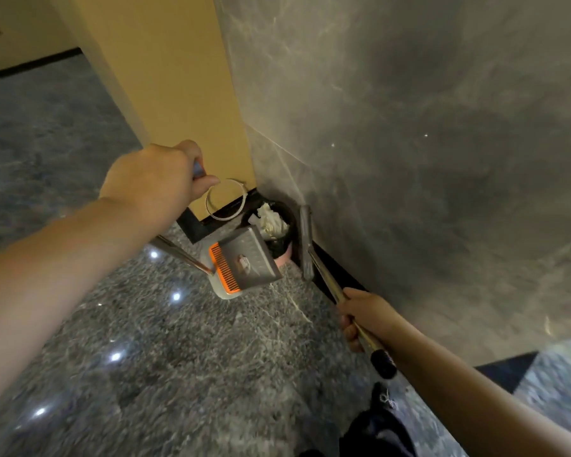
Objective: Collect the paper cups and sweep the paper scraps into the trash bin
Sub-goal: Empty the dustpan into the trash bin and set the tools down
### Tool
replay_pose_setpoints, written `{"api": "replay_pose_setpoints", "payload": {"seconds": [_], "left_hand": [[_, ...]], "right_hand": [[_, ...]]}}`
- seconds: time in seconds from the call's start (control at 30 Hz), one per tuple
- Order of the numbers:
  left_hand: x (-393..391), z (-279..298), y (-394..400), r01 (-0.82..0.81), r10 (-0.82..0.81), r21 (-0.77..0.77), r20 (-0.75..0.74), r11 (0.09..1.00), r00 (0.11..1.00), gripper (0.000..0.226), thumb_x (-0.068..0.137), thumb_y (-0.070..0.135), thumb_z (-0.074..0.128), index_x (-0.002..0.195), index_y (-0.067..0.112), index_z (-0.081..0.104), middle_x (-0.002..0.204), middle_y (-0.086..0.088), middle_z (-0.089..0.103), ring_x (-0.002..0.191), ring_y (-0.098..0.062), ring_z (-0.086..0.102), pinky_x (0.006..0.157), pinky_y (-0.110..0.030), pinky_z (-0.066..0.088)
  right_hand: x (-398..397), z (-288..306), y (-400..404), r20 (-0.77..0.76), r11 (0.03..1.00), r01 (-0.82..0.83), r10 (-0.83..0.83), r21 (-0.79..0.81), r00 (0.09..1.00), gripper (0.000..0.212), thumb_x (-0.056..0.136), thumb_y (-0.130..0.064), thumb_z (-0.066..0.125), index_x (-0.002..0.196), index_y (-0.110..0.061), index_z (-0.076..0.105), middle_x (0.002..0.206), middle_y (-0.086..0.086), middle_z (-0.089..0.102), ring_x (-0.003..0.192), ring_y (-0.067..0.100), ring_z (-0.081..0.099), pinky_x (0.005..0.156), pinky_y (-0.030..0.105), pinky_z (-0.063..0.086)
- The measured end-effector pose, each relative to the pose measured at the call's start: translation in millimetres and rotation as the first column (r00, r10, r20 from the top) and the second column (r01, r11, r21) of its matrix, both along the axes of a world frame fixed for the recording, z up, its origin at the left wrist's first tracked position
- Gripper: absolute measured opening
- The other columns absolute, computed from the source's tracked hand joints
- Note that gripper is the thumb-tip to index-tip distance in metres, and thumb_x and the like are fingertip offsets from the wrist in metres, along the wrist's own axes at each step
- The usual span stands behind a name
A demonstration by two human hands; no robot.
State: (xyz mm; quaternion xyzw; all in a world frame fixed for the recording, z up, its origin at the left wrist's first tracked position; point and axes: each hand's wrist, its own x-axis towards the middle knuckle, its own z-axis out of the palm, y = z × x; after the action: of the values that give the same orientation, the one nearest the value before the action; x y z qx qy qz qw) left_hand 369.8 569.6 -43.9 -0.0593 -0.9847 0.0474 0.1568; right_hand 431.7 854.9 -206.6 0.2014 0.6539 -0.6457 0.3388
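Grey dustpan (244,257) half hiding trash bin (279,239), broom (305,242) head blurred

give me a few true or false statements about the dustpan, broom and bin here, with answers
1. The left hand holds the dustpan by its long handle. True.
2. The dustpan lies flat on the floor. False: it is lifted and tilted at the trash bin.
3. The right hand grips the broom handle. True.
4. The trash bin stands in the middle of the open floor. False: it sits in the corner by the grey wall.
5. White crumpled paper shows inside the bin. True.
6. The dustpan's comb teeth are blue. False: they are orange.
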Motion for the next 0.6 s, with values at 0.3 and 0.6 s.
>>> {"api": "replay_pose_setpoints", "payload": {"seconds": [0.3,0.6], "left_hand": [[40,-50,26,0.093,-0.097,0.088,0.036,0.992,0.995,0.037,0.086,0.048,0.062,0.093,0.012,0.058,0.05,0.004,0.041,0.04,-0.017,0.038,0.039,-0.02,0.026],[41,-89,65,0.156,-0.177,0.164,0.118,0.974,0.977,0.031,0.087,0.046,0.065,0.086,0.016,0.056,0.047,0.013,0.034,0.036,-0.003,0.031,0.037,-0.021,0.015]], "right_hand": [[48,-10,27,0.002,0.997,-0.009,0.009,0.082,1.0,0.018,0.093,0.001,0.038,0.086,-0.011,0.049,0.056,0.006,0.043,0.041,0.015,0.039,0.039,0.021,0.033],[54,-13,51,-0.077,0.985,0.156,-0.161,-0.069,0.984,0.029,0.094,-0.016,0.048,0.068,-0.005,0.053,0.062,0.011,0.045,0.047,0.018,0.043,0.044,0.023,0.035]]}}
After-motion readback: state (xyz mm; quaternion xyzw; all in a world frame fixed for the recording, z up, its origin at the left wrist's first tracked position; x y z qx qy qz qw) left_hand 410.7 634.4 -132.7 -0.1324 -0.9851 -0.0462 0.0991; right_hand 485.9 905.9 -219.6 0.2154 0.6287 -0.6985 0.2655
